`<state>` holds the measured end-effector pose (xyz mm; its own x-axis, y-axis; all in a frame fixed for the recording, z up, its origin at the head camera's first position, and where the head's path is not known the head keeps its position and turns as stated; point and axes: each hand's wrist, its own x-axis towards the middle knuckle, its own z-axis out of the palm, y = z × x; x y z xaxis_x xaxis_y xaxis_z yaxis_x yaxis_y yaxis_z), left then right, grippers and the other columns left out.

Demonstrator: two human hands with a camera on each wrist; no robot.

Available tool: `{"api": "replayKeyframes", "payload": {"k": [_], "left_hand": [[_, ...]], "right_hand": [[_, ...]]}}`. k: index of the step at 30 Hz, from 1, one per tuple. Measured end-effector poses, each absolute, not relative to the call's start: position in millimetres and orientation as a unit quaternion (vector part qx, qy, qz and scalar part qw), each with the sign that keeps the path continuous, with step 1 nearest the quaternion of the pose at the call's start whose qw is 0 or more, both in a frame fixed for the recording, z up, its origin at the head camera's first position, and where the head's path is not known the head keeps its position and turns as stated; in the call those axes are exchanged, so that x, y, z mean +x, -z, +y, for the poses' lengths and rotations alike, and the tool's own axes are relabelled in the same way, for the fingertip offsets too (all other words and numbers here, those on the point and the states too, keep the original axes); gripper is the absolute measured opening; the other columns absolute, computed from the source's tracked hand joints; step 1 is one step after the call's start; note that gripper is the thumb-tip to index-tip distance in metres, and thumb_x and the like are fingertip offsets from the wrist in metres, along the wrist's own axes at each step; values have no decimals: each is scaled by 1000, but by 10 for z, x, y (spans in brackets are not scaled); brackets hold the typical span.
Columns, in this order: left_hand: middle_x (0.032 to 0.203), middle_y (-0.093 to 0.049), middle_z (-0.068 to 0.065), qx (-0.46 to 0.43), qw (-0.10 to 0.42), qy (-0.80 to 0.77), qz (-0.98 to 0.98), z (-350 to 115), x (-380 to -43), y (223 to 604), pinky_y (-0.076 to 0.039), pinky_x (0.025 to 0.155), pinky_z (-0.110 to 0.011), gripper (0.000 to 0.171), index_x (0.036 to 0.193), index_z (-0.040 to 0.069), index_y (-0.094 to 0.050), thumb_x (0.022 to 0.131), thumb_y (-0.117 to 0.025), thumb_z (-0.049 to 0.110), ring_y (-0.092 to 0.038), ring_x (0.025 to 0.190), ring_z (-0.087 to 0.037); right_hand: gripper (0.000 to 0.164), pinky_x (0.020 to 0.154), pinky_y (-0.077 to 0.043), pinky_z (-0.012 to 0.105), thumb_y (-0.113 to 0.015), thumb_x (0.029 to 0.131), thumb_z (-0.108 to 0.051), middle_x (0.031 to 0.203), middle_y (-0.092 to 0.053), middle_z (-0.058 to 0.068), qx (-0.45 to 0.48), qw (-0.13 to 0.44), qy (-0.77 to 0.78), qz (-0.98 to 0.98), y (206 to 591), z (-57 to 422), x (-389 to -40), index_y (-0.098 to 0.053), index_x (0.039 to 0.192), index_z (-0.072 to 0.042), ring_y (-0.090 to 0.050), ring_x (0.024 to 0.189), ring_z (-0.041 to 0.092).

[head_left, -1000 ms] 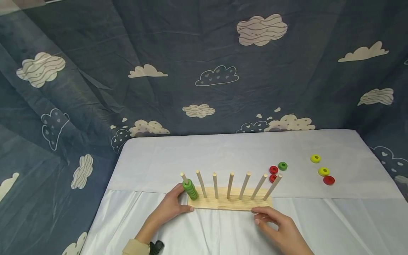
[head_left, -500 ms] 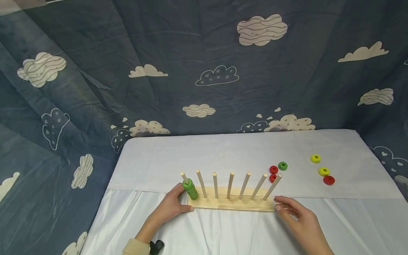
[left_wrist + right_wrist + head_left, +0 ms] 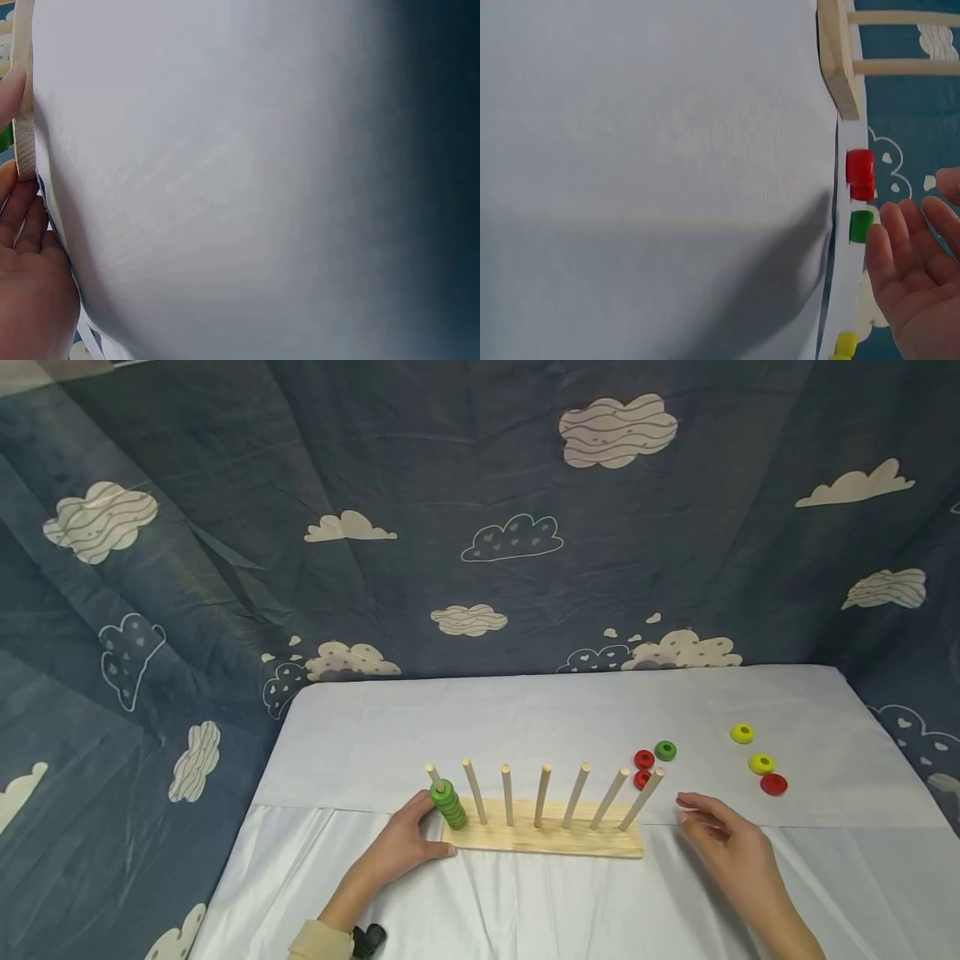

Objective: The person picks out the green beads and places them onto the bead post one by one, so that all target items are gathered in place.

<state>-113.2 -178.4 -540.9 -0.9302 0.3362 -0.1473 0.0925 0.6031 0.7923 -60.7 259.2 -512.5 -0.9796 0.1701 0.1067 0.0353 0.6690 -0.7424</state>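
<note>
A wooden peg board [image 3: 551,842] lies on the white cloth, with several upright pegs in a row. Green rings [image 3: 448,805] are stacked on its leftmost peg. My left hand [image 3: 405,839] grips the board's left end, thumb on the front edge and fingers round the far side. In the left wrist view, thumb and fingers sit on either side of the board's end [image 3: 25,146]. Right of the board, my right hand [image 3: 731,843] is held over the cloth with nothing in it, fingers loosely bent. Nearest to it in the head view are two red rings [image 3: 643,759] and a green ring [image 3: 665,750].
Farther right lie two yellow rings [image 3: 762,764] and a red disc [image 3: 774,785]. The white-covered table [image 3: 480,727] ends at a dark cloth backdrop [image 3: 420,460] with pale clouds. A small black object [image 3: 369,941] is by my left wrist.
My right hand has left the board's front edge and moved right and away from me, past the board's right end. The left hand keeps its grip; the rings have not moved.
</note>
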Motion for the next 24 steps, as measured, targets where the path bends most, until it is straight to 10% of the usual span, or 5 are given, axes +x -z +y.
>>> {"api": "replayKeyframes", "payload": {"k": [8, 16, 24], "left_hand": [[142, -50, 1, 124, 140, -424, 886, -1784, -1139, 5413, -26, 115, -50, 79, 141, 13, -52, 72, -87, 30, -34, 141, -27], [141, -50, 1, 126, 137, -427, 885, -1790, -1129, 5413, -26, 115, -50, 80, 142, 13, -51, 72, -87, 29, -34, 141, -27], [143, -49, 0, 121, 143, -422, 887, -1780, -1137, 5397, -25, 115, -50, 82, 144, 13, -49, 73, -87, 29, -33, 142, -27]], "right_hand": [[32, 73, -42, 1, -67, 95, -18, 113, -69, 12, -37, 94, -405, -908, 5138, 2732, -758, -65, 125, -8, -51, 91, -16], [36, 72, -42, 2, -66, 95, -19, 113, -66, 14, -29, 81, -380, -921, 5151, 2792, -943, -61, 129, -7, -61, 98, 20], [45, 83, -52, 51, -67, 94, -14, 127, -56, 24, -6, 49, -363, -930, 5179, 2877, -1165, -53, 135, -2, -59, 106, 40]]}}
